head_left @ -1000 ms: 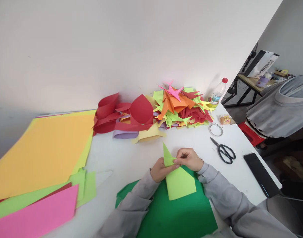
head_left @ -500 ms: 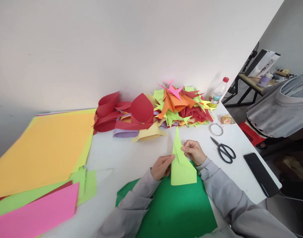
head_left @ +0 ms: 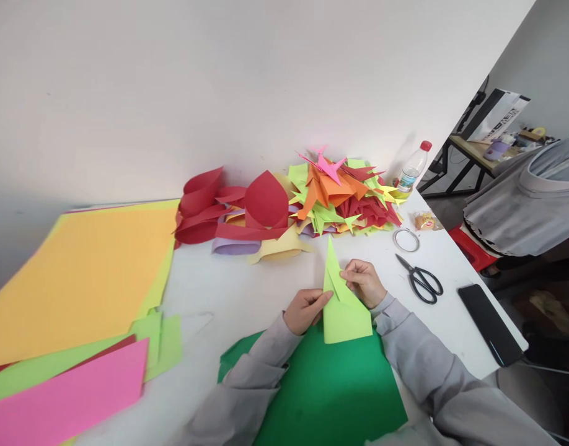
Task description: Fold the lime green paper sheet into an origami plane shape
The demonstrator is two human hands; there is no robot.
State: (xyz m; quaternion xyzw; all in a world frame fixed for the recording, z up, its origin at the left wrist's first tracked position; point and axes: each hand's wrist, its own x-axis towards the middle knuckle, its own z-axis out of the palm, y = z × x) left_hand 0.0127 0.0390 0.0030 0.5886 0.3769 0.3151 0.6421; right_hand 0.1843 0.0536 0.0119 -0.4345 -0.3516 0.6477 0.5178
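A light green paper (head_left: 347, 319), folded to a tall point at its top, is held up above a dark green sheet (head_left: 335, 390). My left hand (head_left: 307, 310) pinches its left edge, thumb on the front face. On the right slanted edge, my right hand (head_left: 362, 282) grips the paper between thumb and curled fingers. A flap with a diagonal crease shows between both hands. The fingertips behind the paper are hidden.
Folded paper shapes (head_left: 335, 192) and curled red pieces (head_left: 266, 201) lie along the wall. Large coloured sheets (head_left: 93, 279) cover the left. Scissors (head_left: 421, 279), a tape roll (head_left: 406, 240), a bottle (head_left: 412, 167) and a black phone (head_left: 489, 325) are at the right.
The pointed top of the light green paper has tilted slightly left, and its lower edge has shifted a little right and up. My left thumb sits slightly further over the paper.
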